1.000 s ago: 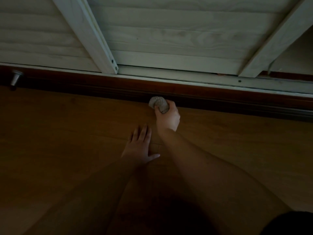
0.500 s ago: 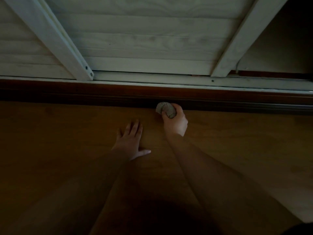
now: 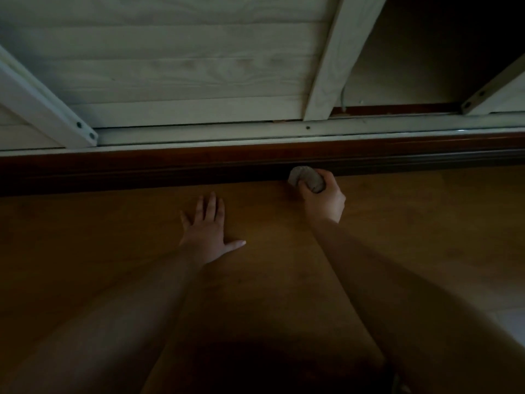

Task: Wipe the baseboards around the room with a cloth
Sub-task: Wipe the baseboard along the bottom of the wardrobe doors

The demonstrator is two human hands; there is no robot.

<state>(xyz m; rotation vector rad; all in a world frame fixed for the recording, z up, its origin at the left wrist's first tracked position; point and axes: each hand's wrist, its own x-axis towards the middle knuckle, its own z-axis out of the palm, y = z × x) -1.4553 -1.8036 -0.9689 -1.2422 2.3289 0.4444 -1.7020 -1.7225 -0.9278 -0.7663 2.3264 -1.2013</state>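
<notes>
Cloth (image 3: 306, 179), balled, is gripped in the curled fingers of the right hand (image 3: 322, 199) and pressed against the foot of the dark baseboard (image 3: 142, 169). Head view: against the white door frame post (image 3: 332, 66), the cloth is noted further right along the board than a second ago, so the wipe is judged to be advancing rightward. Left hand (image 3: 206, 233) is laid flat on the wooden floor (image 3: 85, 237), fingers straight, nothing held; a long run of board to the right is judged unwiped
</notes>
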